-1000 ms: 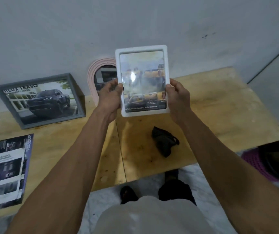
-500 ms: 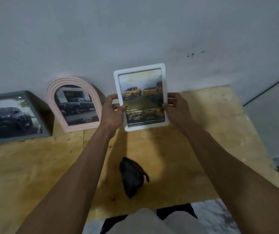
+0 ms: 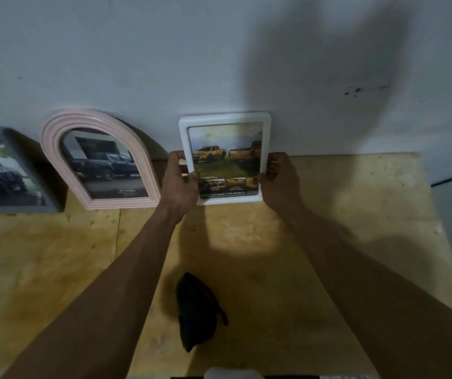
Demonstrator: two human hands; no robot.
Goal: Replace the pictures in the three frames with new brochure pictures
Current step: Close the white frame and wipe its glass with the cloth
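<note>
**White frame held at the wall**

A grey frame (image 3: 6, 170) and a pink arched frame (image 3: 99, 162) are leaned against the wall. The white frame (image 3: 226, 160) (yellow trucks pictured) is gripped upright above the worktop (image 3: 328, 228) by the left hand (image 3: 179, 181) and right hand (image 3: 281, 179).

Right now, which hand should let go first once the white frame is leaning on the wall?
Probably the left hand: it is crowded by the pink arched frame. The right hand has open table beside it to steady the white frame.
</note>
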